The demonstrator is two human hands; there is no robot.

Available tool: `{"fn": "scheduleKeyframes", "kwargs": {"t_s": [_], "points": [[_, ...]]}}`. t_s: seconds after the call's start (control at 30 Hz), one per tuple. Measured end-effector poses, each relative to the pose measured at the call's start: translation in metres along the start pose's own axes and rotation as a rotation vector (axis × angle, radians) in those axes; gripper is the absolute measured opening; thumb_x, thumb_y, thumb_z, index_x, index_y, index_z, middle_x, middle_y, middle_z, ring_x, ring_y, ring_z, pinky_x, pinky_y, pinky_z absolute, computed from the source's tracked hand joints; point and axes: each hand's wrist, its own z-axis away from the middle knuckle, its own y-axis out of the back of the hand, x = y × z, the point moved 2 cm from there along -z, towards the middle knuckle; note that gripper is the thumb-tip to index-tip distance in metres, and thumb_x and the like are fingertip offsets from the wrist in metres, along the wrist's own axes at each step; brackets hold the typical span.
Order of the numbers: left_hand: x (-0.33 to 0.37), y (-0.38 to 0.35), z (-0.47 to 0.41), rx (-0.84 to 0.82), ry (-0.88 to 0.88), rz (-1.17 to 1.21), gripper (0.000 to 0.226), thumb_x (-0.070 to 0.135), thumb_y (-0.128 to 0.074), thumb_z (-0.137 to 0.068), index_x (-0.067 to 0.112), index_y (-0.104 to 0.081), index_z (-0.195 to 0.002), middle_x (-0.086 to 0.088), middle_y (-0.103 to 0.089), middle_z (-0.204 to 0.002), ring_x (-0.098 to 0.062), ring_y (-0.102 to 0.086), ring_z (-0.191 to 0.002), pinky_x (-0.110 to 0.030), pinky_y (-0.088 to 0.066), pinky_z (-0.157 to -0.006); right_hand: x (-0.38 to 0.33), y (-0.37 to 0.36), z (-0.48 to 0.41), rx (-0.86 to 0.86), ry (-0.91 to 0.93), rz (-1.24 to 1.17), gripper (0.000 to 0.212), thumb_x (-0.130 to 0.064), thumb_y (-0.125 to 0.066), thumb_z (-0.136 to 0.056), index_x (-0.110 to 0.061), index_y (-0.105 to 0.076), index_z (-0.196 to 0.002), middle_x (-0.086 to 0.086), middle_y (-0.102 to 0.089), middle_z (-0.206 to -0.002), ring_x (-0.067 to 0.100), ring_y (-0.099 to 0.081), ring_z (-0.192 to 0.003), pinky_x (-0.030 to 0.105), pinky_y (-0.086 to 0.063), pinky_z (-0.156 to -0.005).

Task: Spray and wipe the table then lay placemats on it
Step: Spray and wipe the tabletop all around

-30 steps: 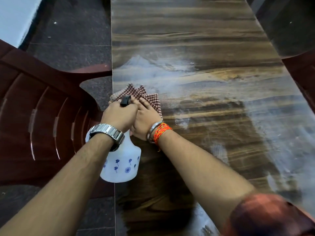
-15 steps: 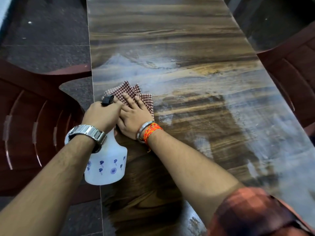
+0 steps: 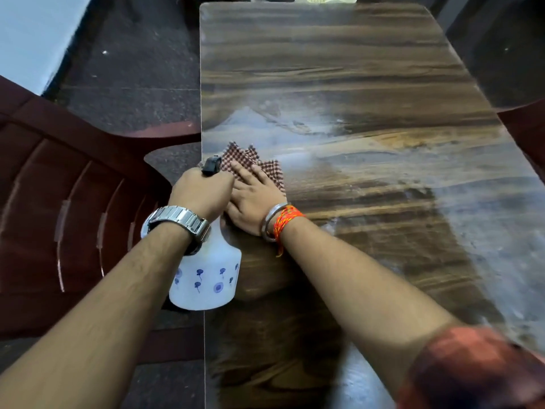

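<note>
Wood-grain table (image 3: 339,69) fills the centre and right of the view, its glossy top streaked with pale wet smears across the middle and along the right side, while the far end looks dry and dark. Near the table's left edge lies a red-and-white checked cloth (image 3: 256,163), spread flat on the surface with its ragged corners pointing away from the person. The right hand (image 3: 255,199) presses down on that cloth, palm flat and fingers stretched wide over it; a metal bangle and an orange thread band circle its wrist, and a reddish plaid sleeve covers the upper arm at the lower right. Just beside it, touching at the knuckles, the left hand (image 3: 202,191) is wrapped tight around the neck of a white spray bottle (image 3: 206,278) printed with small blue flowers, whose black nozzle pokes out above the fist; a steel watch sits on that wrist. The bottle hangs over the table's left edge, its base tilted toward the person. A dark red plastic chair (image 3: 67,202) stands left of the table on a dark floor.
</note>
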Motion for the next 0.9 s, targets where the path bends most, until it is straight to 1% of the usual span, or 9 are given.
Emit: {"fn": "scheduleKeyframes", "kwargs": {"t_s": [0.1,0.2,0.27,0.43,0.53,0.63,0.7,0.83,0.9], "points": [[0.006,-0.001,-0.009,0.003,-0.014,0.010,0.023,0.033,-0.051,-0.067,0.012,-0.061,-0.067,-0.009,-0.066,-0.079,-0.037,-0.065,-0.091,-0.034,-0.043,-0.065,0.031,0.001,-0.021,0.072,-0.036,0.068,0.055,-0.046,-0.024,-0.095,-0.032,-0.026,-0.148,-0.013,-0.024,-0.156,0.016,-0.013,-0.146,0.045,-0.004,-0.118],[0.010,-0.003,-0.019,0.013,0.006,0.040,0.021,0.030,-0.052,-0.074,0.012,-0.059,-0.066,-0.011,-0.067,-0.081,-0.038,-0.065,-0.092,-0.033,-0.039,-0.065,0.065,0.004,-0.043,0.124,-0.449,-0.006,0.056,-0.045,-0.026,-0.096,-0.034,-0.018,-0.150,-0.015,-0.015,-0.158,0.017,-0.008,-0.147,0.046,0.001,-0.118],[0.013,-0.004,-0.026,0.013,0.012,0.061,0.019,0.028,-0.052,-0.075,0.013,-0.063,-0.072,-0.008,-0.066,-0.082,-0.035,-0.065,-0.090,-0.031,-0.039,-0.066,0.060,0.007,-0.060,0.094,-0.571,-0.090,0.059,-0.043,-0.027,-0.095,-0.031,-0.013,-0.152,-0.013,-0.007,-0.159,0.021,-0.001,-0.147,0.047,0.005,-0.117],[0.022,-0.001,-0.038,0.034,0.024,0.046,0.036,0.029,-0.052,-0.074,0.007,-0.070,-0.096,-0.014,-0.070,-0.101,-0.035,-0.065,-0.086,-0.035,-0.053,-0.071,0.026,0.010,-0.082,-0.128,0.089,0.094,0.065,-0.045,-0.024,-0.091,-0.025,-0.015,-0.152,-0.008,-0.012,-0.159,0.017,0.000,-0.147,0.042,0.003,-0.119],[0.019,0.004,-0.036,-0.002,0.051,0.098,0.038,0.034,-0.050,-0.060,0.010,-0.069,-0.084,-0.015,-0.069,-0.086,-0.043,-0.068,-0.086,-0.053,-0.058,-0.081,0.068,0.017,-0.097,-0.026,-0.143,0.050,0.058,-0.044,-0.018,-0.093,-0.034,-0.014,-0.151,-0.014,-0.008,-0.159,0.017,-0.001,-0.147,0.043,0.002,-0.118],[0.012,0.009,-0.036,0.023,0.056,0.078,0.019,0.029,-0.053,-0.068,0.014,-0.063,-0.075,-0.006,-0.061,-0.073,-0.035,-0.064,-0.078,-0.039,-0.055,-0.074,0.091,0.020,-0.112,0.025,-0.459,-0.029,0.055,-0.042,-0.021,-0.097,-0.037,-0.011,-0.150,-0.018,-0.003,-0.159,0.021,-0.001,-0.147,0.047,0.004,-0.117],[0.011,0.013,-0.036,0.059,0.049,0.065,0.013,0.026,-0.055,-0.076,0.015,-0.060,-0.072,-0.002,-0.057,-0.073,-0.029,-0.056,-0.076,-0.032,-0.044,-0.070,0.069,0.020,-0.116,0.033,-0.401,-0.003,0.057,-0.041,-0.022,-0.096,-0.035,-0.010,-0.151,-0.015,-0.004,-0.159,0.023,0.000,-0.147,0.049,0.004,-0.117],[0.008,0.015,-0.030,0.045,0.042,0.097,0.033,0.029,-0.055,-0.073,0.008,-0.071,-0.091,-0.013,-0.072,-0.100,-0.037,-0.065,-0.093,-0.039,-0.052,-0.081,0.012,0.003,-0.090,-0.091,0.106,0.141,0.065,-0.047,-0.021,-0.088,-0.029,-0.019,-0.151,-0.011,-0.014,-0.159,0.018,-0.003,-0.147,0.046,0.000,-0.118],[0.002,0.016,-0.023,0.047,0.050,0.088,0.029,0.032,-0.053,-0.068,0.011,-0.069,-0.079,-0.008,-0.071,-0.084,-0.035,-0.065,-0.080,-0.037,-0.052,-0.071,0.037,0.007,-0.080,-0.046,-0.006,0.097,0.064,-0.050,-0.014,-0.088,-0.035,-0.018,-0.150,-0.014,-0.012,-0.159,0.014,-0.002,-0.147,0.045,0.001,-0.118]]}}
